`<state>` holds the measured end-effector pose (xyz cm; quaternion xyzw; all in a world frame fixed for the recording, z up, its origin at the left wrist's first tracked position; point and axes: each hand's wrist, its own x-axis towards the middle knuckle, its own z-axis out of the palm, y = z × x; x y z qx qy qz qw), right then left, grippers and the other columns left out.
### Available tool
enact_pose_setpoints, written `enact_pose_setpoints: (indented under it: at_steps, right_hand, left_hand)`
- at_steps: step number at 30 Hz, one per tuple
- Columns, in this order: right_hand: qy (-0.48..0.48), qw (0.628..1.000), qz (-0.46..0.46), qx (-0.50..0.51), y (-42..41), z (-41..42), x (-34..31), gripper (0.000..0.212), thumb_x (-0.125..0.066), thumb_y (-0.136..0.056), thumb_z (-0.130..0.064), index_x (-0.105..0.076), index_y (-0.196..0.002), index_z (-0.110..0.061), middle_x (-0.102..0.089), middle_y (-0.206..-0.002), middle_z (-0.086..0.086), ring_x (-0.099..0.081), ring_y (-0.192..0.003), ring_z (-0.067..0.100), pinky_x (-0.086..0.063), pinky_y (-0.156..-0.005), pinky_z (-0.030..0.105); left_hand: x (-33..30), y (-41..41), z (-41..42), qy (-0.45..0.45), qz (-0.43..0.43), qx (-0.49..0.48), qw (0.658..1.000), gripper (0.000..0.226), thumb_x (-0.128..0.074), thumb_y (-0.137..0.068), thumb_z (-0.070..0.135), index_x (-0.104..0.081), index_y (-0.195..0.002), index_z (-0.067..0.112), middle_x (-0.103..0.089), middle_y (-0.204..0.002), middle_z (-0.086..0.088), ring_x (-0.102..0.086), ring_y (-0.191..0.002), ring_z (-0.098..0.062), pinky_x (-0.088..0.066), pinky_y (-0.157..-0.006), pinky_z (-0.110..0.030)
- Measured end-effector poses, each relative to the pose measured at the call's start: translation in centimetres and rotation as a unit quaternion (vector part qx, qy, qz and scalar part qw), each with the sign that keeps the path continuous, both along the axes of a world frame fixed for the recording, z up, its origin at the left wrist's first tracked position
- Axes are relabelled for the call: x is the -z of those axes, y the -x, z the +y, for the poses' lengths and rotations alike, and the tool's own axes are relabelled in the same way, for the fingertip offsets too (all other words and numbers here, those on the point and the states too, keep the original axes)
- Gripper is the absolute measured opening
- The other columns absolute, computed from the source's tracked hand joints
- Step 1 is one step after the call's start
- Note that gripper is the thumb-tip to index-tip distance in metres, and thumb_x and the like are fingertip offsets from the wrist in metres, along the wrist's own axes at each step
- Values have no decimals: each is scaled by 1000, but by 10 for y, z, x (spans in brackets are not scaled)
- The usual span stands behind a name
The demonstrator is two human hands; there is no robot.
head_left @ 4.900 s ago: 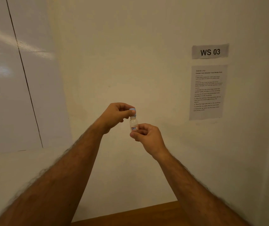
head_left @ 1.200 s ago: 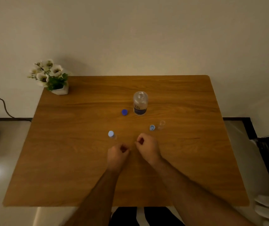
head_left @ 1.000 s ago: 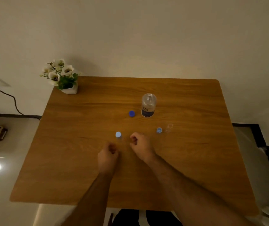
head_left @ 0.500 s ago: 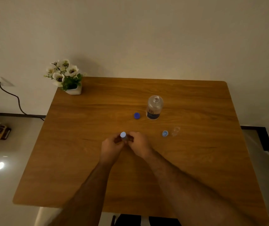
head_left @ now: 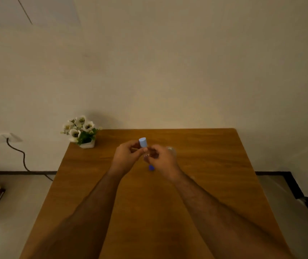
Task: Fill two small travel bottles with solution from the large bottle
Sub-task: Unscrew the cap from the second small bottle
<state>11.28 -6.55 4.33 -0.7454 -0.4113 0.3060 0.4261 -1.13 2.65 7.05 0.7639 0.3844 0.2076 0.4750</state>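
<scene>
left hand [head_left: 128, 156]: raised above the table, fingers and thumb pinched round the light blue cap [head_left: 143, 142], which stands up above the fingertips.
right hand [head_left: 160, 159]: close beside the left, fingers curled round something small just below the cap; judged to be the body of a small travel bottle [head_left: 146, 156], of which only a speck shows between the fingers.
cap and bottle: whether the cap sits on the neck or has come free cannot be told from here.
large bottle [head_left: 171, 149]: on the table behind the right hand, only a clear rim of it showing past the knuckles; its level is hidden.
dark blue cap [head_left: 151, 167]: lies loose on the wood below the hands, which suggests the large bottle stands open.
second small bottle: not visible here; probably hidden by the arms, so its fill cannot be read.
table [head_left: 214, 165]: wooden, with a flower pot [head_left: 83, 134] at its far left corner.
progress: judged mid-task; the large bottle looks opened and one travel bottle is in hand at its cap. no pouring shows.
left to do: cannot tell whether this bottle is full; at least the large bottle needs recapping.
</scene>
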Motion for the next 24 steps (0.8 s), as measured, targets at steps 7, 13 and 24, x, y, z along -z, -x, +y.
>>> enact_pose_setpoints:
  at_steps: [7, 13, 24]
  right_hand:
    - [-108, 993, -22, 45, -31, 15, -110, 41, -75, -83, -24, -62, -122, -16, -70, -97, 0, -67, -85, 12, -58, -75, 32]
    - [-185, 982, -3, 46, -46, 18, -188, 43, -74, -83, -14, -61, -124, -12, -72, -99, 7, -69, -85, 20, -60, -69, 39]
    - [-293, 953, -27, 71, -63, 16, -304, 50, -75, -83, -15, -57, -130, -11, -70, -107, 11, -69, -90, 20, -61, -73, 36]
  left_hand:
    - [-109, -42, 30, -52, -73, 43, 995, 34, -66, -90, 25, -64, -122, 13, -70, -99, -2, -69, -85, -17, -57, -62, -24]
    - [-190, -61, 39, -85, -117, 84, 986, 32, -66, -90, 29, -65, -120, 18, -73, -94, 0, -71, -82, -9, -56, -61, -23]
    - [-338, -76, 41, -138, -235, 120, 955, 30, -55, -97, 23, -59, -126, 14, -71, -108, 2, -70, -93, -8, -57, -65, -23]
